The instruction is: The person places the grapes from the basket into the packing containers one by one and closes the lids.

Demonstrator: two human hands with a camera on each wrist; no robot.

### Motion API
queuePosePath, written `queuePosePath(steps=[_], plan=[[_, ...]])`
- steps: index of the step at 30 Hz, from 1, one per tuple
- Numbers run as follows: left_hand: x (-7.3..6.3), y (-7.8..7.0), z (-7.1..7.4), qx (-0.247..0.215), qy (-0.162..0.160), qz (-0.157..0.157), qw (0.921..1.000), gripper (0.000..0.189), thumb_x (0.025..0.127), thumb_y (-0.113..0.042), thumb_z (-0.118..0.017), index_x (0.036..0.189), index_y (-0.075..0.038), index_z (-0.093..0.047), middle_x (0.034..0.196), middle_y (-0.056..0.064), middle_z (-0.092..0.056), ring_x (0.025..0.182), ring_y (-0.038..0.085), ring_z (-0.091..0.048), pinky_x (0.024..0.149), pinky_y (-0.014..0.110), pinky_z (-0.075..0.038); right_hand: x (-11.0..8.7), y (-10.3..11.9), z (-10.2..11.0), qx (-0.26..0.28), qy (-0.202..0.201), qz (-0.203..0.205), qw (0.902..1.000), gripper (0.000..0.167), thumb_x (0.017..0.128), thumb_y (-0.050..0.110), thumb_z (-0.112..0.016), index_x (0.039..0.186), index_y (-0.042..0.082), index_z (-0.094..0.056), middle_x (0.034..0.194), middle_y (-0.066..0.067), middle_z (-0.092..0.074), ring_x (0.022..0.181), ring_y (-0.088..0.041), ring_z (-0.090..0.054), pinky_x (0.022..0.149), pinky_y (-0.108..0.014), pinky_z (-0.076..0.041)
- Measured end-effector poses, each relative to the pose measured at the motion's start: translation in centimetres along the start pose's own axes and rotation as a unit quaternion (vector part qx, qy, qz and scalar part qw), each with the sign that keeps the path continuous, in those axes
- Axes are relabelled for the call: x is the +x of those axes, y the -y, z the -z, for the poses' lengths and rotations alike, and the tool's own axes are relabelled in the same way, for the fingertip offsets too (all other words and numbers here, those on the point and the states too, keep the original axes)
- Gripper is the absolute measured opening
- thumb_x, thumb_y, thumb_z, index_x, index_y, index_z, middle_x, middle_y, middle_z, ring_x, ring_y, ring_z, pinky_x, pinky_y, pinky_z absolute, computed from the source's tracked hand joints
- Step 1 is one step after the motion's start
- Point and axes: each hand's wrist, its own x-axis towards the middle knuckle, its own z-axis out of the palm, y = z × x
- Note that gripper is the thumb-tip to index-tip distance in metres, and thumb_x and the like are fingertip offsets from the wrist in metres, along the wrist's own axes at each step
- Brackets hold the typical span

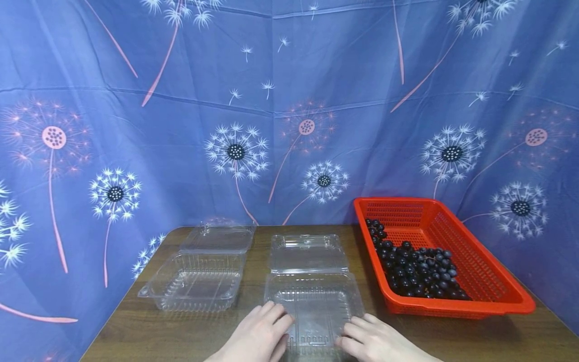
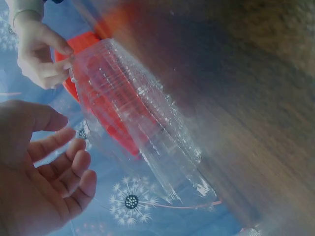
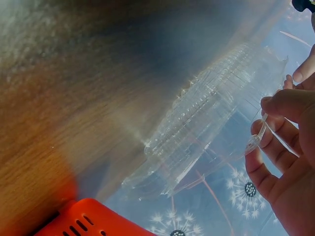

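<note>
A clear plastic clamshell container (image 1: 312,301) lies with its lid folded back in front of me. My right hand (image 1: 373,339) is at its near right side; in the right wrist view the thumb and fingers of that hand (image 3: 290,142) pinch the rim's corner tab. My left hand (image 1: 262,332) is by the near left side. The left wrist view shows this hand (image 2: 49,172) with loosely bent fingers, just apart from the plastic and holding nothing. Another clear clamshell container (image 1: 199,286), its lid also back, sits to the left.
To the right, a red plastic basket (image 1: 488,261) holds dark grapes (image 1: 416,269) in its near left part. Everything stands on a brown wooden table (image 1: 122,332). A blue cloth (image 1: 289,110) with dandelion prints hangs behind the table.
</note>
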Motion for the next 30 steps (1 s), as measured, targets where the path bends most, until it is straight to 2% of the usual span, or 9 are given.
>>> queuePosePath(steps=[6, 8, 14, 18, 25, 30], plan=[[-0.1, 0.3, 0.6, -0.034, 0.035, 0.091, 0.9947, 0.030, 0.071, -0.018, -0.073, 0.099, -0.015, -0.063, 0.092, -0.009, -0.056, 0.080, 0.006, -0.048, 0.062, 0.016, -0.041, -0.3, -0.1, 0.2, 0.019, 0.016, -0.009, 0.9997, 0.031, 0.088, 0.049, -0.058, 0.111, 0.028, -0.059, 0.097, 0.017, -0.053, 0.086, 0.002, -0.048, 0.067, -0.012, -0.037], [-0.2, 0.4, 0.7, -0.040, 0.046, 0.120, 0.9909, 0.029, 0.072, -0.018, -0.071, 0.100, -0.014, -0.063, 0.092, -0.009, -0.056, 0.081, 0.007, -0.048, 0.064, 0.019, -0.044, -0.4, -0.1, 0.3, 0.021, 0.017, -0.010, 0.9996, 0.032, 0.088, 0.050, -0.057, 0.111, 0.028, -0.059, 0.097, 0.017, -0.053, 0.085, 0.002, -0.047, 0.067, -0.012, -0.037], [-0.3, 0.7, 0.7, -0.075, 0.053, 0.190, 0.9775, 0.026, 0.076, -0.015, -0.068, 0.101, -0.014, -0.062, 0.093, -0.008, -0.058, 0.087, 0.009, -0.053, 0.073, 0.028, -0.051, -0.6, -0.1, 0.1, 0.006, 0.002, 0.001, 1.0000, 0.030, 0.088, 0.048, -0.059, 0.109, 0.027, -0.060, 0.095, 0.017, -0.052, 0.085, 0.002, -0.047, 0.068, -0.012, -0.037], [-0.5, 0.9, 0.7, -0.120, 0.072, 0.230, 0.9632, 0.025, 0.079, -0.013, -0.067, 0.104, -0.013, -0.062, 0.095, -0.006, -0.059, 0.086, 0.007, -0.051, 0.073, 0.026, -0.051, -0.8, -0.1, 0.0, 0.002, -0.008, 0.006, 0.9999, 0.028, 0.088, 0.046, -0.060, 0.109, 0.027, -0.060, 0.096, 0.018, -0.053, 0.086, 0.003, -0.048, 0.070, -0.013, -0.038], [-0.9, 1.2, 0.3, -0.166, 0.078, 0.280, 0.9423, 0.025, 0.080, -0.011, -0.067, 0.104, -0.009, -0.060, 0.090, -0.005, -0.054, 0.080, 0.005, -0.047, 0.065, 0.021, -0.047, -1.0, -0.3, -0.1, -0.013, -0.023, 0.022, 0.9994, 0.028, 0.086, 0.044, -0.063, 0.108, 0.027, -0.061, 0.096, 0.017, -0.054, 0.086, 0.002, -0.049, 0.071, -0.013, -0.037], [-1.1, 1.5, 0.2, -0.219, 0.096, 0.315, 0.9184, 0.031, 0.082, -0.011, -0.067, 0.111, -0.005, -0.056, 0.097, -0.002, -0.053, 0.081, 0.008, -0.050, 0.067, 0.020, -0.049, -1.1, -0.4, -0.1, -0.013, -0.021, 0.021, 0.9995, 0.029, 0.086, 0.045, -0.062, 0.109, 0.028, -0.061, 0.096, 0.018, -0.053, 0.086, 0.003, -0.048, 0.070, -0.011, -0.036]])
